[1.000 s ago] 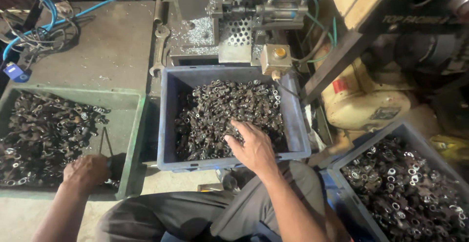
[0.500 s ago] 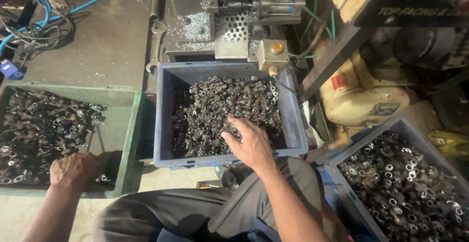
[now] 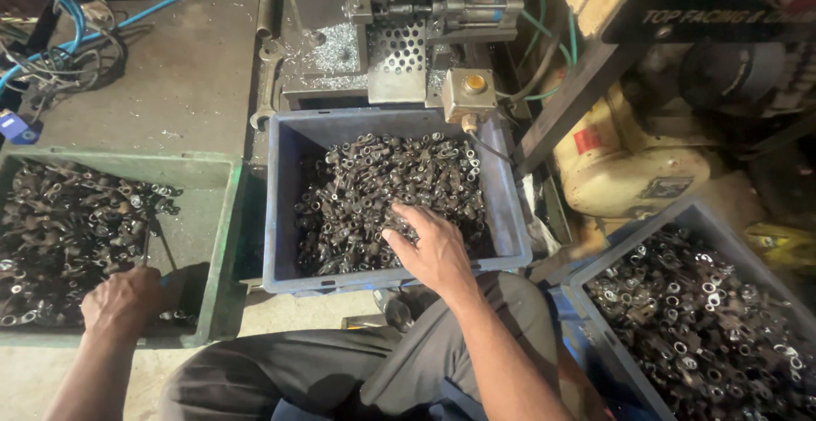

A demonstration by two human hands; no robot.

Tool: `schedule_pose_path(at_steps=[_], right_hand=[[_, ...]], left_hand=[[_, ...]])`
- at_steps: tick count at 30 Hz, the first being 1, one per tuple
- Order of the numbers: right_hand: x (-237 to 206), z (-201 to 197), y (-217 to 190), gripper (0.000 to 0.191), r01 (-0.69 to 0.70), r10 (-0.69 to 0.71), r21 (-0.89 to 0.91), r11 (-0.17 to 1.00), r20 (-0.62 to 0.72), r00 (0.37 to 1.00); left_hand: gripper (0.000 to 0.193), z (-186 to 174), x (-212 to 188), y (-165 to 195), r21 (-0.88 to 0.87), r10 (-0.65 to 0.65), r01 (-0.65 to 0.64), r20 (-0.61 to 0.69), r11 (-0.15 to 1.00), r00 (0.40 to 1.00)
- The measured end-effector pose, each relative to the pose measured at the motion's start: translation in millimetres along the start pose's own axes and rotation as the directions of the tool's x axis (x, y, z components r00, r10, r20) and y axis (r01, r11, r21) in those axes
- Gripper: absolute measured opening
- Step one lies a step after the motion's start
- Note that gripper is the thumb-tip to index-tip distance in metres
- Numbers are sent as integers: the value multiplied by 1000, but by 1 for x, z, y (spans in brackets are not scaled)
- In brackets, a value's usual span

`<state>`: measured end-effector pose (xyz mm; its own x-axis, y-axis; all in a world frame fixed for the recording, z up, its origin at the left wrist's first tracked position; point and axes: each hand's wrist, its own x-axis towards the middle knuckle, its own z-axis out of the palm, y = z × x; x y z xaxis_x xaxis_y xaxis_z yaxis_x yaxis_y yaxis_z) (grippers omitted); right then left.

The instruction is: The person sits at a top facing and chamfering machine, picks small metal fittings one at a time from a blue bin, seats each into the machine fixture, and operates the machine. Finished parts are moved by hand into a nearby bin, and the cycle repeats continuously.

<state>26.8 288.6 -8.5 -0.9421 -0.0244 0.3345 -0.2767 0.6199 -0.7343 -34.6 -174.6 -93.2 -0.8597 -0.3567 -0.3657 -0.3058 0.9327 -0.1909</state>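
1. Since the earlier frames, little has been changed: the right hand (image 3: 435, 251) is kept on the heap in the blue crate (image 3: 283, 217), shifted only slightly, and the left hand (image 3: 123, 300) is kept low in the green tray (image 3: 223, 242).
2. Nearest the viewer, grey trousers (image 3: 340, 370) are seen across the bottom of the view, with both forearms reaching forward over them.
3. The small metal parts (image 3: 382, 187) are seen as dark, oily, ring-ended pieces, tangled in a dense heap that fills most of the blue crate, just ahead of the knees.
4. The right hand is laid palm down on the near edge of that heap, its fingers loosely spread and curled into the pieces; whether a piece is pinched cannot be told.
5. The left hand is closed into a loose fist at the near right part of the green tray, beside more of the same dark parts (image 3: 68, 226); what is gripped, if anything, cannot be told.
6. A second blue crate (image 3: 595, 259) of similar ringed parts is set at the lower right, well apart from both hands.
7. Farther off, a metal machine (image 3: 395, 43) with a perforated plate is placed behind the central crate, and blue hoses (image 3: 51, 0) are coiled at the far left.
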Motion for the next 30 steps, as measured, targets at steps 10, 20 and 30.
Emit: schedule_pose_path(at_steps=[10,20,30], right_hand=[[1,0,2,43,-58,56,40,998,69,996],[5,1,56,49,-345,90,703,622,374,923],[1,6,74,34,-385,173,777,498,346,922]], left_hand=[[42,-50,-94,73,-817,34,-277,-302,505,953],[25,-72,-170,267,-613,374,-779,-698,130,611],[21,-84,-171,266,-565,458,-822,-715,67,529]])
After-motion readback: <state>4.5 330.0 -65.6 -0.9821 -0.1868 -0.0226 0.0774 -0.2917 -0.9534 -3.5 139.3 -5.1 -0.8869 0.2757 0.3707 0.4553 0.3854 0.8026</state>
